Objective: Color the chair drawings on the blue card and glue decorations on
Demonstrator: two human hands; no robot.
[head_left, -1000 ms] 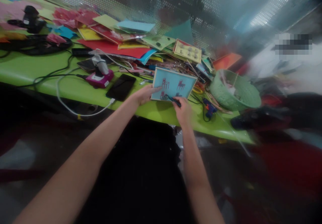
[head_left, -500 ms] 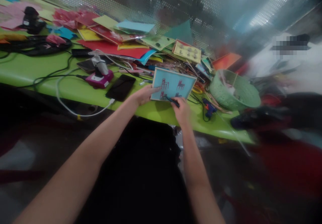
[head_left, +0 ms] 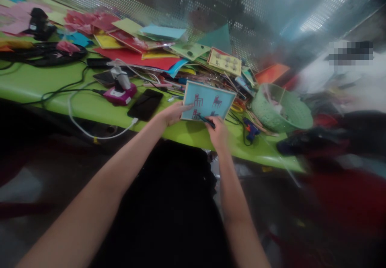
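Toward nine o'clock from our light-blue chair card [head_left: 206, 93], a magenta power socket [head_left: 117, 96] sits on the green bench [head_left: 30, 79], a black smartphone [head_left: 145, 104] near it. At the card's eight o'clock edge, our left hand [head_left: 173, 113] keeps no loose grip: it pinches the card, tilted over the bench. At five, our right hand [head_left: 218, 133] pinches a dark pen-like tool [head_left: 208, 121]. At four lies a blue glue gun [head_left: 251, 130]; at three, a green basket [head_left: 289, 117].
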